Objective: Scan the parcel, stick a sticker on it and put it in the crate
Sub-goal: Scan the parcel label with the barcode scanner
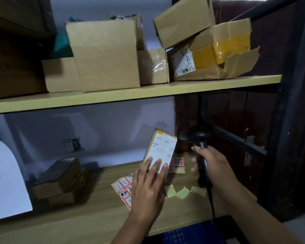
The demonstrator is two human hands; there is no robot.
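Parcel (161, 152) looks light and stiff. We pinch its lower end with our left hand (148, 184); our right hand (213, 164) clasps the scanner (199, 143).

I see the lower shelf (99, 213) carrying two stacked boxes (58, 180), sticker sheets (122, 189) and yellow scraps (183, 192); the upper shelf (165, 92) carries cartons (104, 55).

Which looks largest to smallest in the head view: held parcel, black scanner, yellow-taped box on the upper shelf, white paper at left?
1. Yellow-taped box
2. White paper, partly cut off by the frame
3. Parcel and scanner: look alike, not ranked; the hands cover part of each.
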